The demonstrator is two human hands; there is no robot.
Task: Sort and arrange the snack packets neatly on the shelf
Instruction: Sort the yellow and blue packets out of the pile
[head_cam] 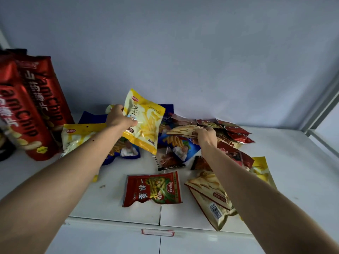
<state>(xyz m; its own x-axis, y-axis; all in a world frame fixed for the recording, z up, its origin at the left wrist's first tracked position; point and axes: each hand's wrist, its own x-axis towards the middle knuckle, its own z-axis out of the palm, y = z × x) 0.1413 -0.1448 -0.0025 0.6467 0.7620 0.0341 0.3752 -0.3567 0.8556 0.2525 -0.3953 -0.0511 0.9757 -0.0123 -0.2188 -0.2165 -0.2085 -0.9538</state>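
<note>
While the left hand (119, 119) grips a yellow packet (144, 123), the right hand (206, 135) seemingly pinches a beige packet (183, 130).

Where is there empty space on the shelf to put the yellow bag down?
Bare shelf lies right of the pile, toward the metal post. More lies front left, between the tall red Yam Chip bags and the flat red packet. The middle is crowded. The left hand holds the yellow bag.

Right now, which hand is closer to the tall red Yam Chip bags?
Left. The left hand holds a yellow packet nearer the red Yam Chip bags; the right hand is farther right.
</note>
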